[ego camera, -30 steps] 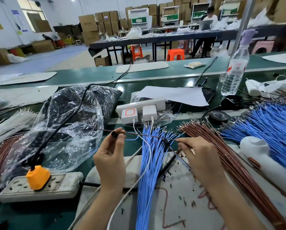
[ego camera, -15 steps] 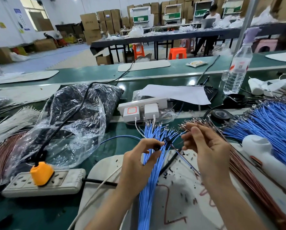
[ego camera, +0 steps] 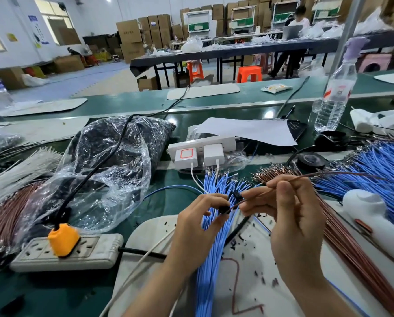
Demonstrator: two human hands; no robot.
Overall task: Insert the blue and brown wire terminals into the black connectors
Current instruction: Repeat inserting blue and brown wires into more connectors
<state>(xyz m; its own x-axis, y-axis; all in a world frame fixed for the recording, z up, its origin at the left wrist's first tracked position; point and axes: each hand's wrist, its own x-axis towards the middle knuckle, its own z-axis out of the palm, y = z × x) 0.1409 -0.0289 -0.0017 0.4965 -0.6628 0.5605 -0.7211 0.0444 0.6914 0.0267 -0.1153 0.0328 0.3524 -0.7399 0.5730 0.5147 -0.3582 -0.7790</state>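
In the head view, the left hand pinches a small black plastic connector between thumb and forefinger, above a pale mat on the green worktop. The right hand pinches a thin brown wire with curled fingers. The near end of this wire touches the connector, but I cannot tell if it is inside. A single blue wire curves toward the left hand, and its end is hidden.

Under the hands lies a straight blue bundle, and a coppery brown bundle fans out at the right. To the left are a crinkled clear bag with dark contents and a grey power strip with a blocky orange plug.
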